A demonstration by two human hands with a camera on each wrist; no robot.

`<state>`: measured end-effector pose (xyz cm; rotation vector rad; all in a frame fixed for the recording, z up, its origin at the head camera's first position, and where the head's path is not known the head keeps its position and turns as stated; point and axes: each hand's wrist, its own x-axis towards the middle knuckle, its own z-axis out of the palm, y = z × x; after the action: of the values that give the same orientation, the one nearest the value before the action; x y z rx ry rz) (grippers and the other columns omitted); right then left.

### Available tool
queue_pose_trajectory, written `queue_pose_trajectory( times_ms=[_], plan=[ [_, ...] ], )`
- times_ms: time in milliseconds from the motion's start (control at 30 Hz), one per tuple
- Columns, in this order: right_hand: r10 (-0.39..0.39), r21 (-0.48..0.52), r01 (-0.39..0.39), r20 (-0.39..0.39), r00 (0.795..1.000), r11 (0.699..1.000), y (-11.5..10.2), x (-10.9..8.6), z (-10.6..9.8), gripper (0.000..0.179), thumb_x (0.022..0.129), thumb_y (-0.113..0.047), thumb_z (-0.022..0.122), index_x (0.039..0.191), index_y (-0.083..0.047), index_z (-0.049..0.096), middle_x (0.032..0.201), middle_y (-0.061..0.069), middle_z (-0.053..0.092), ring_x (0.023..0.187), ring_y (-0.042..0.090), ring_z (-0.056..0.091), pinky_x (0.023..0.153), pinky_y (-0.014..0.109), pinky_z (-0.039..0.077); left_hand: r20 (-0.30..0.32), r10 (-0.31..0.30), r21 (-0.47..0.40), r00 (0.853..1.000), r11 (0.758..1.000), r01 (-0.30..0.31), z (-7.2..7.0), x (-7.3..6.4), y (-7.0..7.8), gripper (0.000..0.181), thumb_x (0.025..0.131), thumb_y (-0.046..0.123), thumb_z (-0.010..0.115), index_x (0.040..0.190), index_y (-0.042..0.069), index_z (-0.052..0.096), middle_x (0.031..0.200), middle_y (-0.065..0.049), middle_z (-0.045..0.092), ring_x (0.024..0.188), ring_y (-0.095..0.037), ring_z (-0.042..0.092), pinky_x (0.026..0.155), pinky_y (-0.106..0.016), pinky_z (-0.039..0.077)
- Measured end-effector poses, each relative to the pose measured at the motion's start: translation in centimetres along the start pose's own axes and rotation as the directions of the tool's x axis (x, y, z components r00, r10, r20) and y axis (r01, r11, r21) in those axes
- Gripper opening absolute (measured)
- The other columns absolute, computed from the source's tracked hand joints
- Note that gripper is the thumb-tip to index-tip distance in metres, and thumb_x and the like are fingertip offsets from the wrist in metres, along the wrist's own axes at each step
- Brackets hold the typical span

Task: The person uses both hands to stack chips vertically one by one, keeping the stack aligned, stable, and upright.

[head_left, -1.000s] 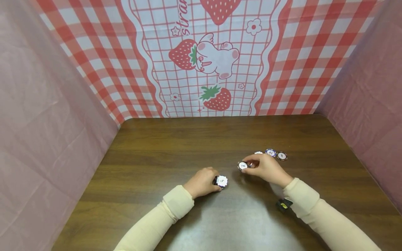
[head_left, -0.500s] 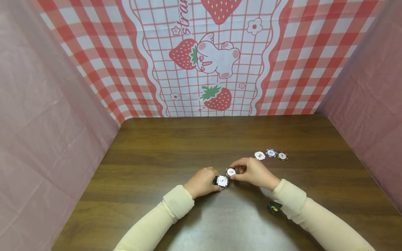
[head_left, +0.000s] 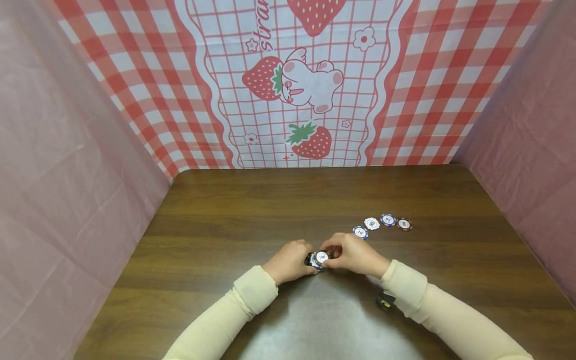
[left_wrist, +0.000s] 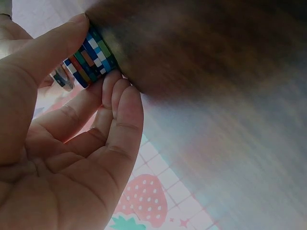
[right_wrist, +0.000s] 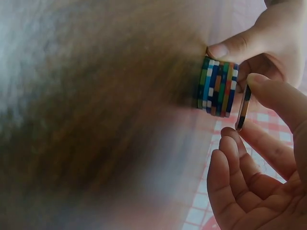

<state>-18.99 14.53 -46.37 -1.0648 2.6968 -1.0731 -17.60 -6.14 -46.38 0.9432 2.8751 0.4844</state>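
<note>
Blue, white and green band the chip stack.

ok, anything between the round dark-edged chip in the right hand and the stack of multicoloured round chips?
Nothing visible. The right wrist view shows a bare gap between the round dark-edged chip pinched by the right hand and the stack of multicoloured round chips. The left hand grips the stack from the side.
</note>
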Motion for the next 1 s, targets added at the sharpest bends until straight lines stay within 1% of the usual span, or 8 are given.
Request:
queue_pose_trajectory(
  times_ms=[167,400,700,1000],
  plan=[
    [-0.008,-0.025,0.009,0.015,1.000,1.000,-0.31,0.10,0.45,0.023,0.072,-0.019,0.083,0.093,-0.016,0.075,0.078,-0.005,0.063,0.069,0.006,0.055,0.062,0.018,0.047,-0.002,0.008,0.013,1.000,1.000,-0.008,0.04,0.01,0.02,0.026,0.075,0.029,0.083,0.087,0.012,0.067,0.080,0.003,0.061,0.070,-0.007,0.051,0.063,-0.023,0.043],
    [-0.033,-0.074,0.034,0.005,0.999,0.997,-0.43,0.21,0.85,0.023,0.072,-0.020,0.083,0.093,-0.017,0.075,0.079,-0.008,0.062,0.069,0.004,0.054,0.062,0.017,0.046,-0.004,0.016,0.007,1.000,1.000,-0.016,0.04,-0.01,0.01,0.025,0.075,0.029,0.083,0.087,0.012,0.068,0.079,0.003,0.061,0.070,-0.007,0.051,0.063,-0.023,0.043],
    [-0.009,-0.118,0.011,0.016,1.000,0.993,-0.85,0.43,0.89,0.025,0.072,-0.024,0.083,0.095,-0.017,0.074,0.081,-0.009,0.062,0.071,0.004,0.054,0.063,0.017,0.045,-0.007,0.014,-0.003,1.000,1.000,-0.014,-0.03,-0.03,-0.01,0.027,0.077,0.028,0.082,0.093,0.011,0.070,0.083,0.002,0.064,0.073,-0.007,0.053,0.065,-0.022,0.045],
    [0.015,-0.163,-0.012,0.016,1.000,0.987,-1.01,0.40,0.94,0.027,0.073,-0.027,0.083,0.097,-0.019,0.073,0.083,-0.010,0.062,0.071,0.004,0.054,0.063,0.018,0.044,-0.008,0.018,-0.007,1.000,1.000,-0.018,-0.06,-0.07,0.04,0.028,0.077,0.028,0.082,0.095,0.011,0.071,0.085,0.002,0.066,0.076,-0.008,0.055,0.069,-0.022,0.047]
  ],
)
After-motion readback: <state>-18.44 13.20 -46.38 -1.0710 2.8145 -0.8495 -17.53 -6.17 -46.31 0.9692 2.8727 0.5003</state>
